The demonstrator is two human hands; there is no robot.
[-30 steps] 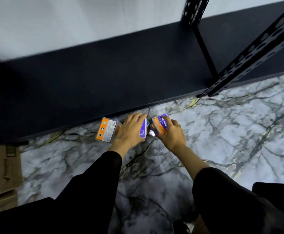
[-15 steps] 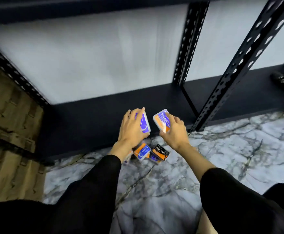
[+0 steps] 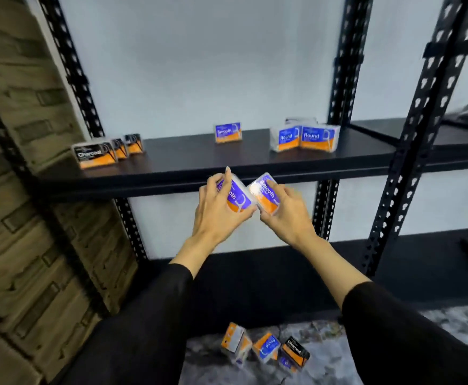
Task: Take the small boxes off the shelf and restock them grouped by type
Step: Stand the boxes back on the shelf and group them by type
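Both hands have risen from the floor to the shelf (image 3: 255,159) edge at centre frame: left hand (image 3: 216,212) and right hand (image 3: 285,215) each grip a Smooth box, bare shelf above them.

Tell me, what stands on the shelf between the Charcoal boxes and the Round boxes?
One Smooth box, upright and alone, between the Charcoal boxes and Round boxes; otherwise bare shelf, head view.
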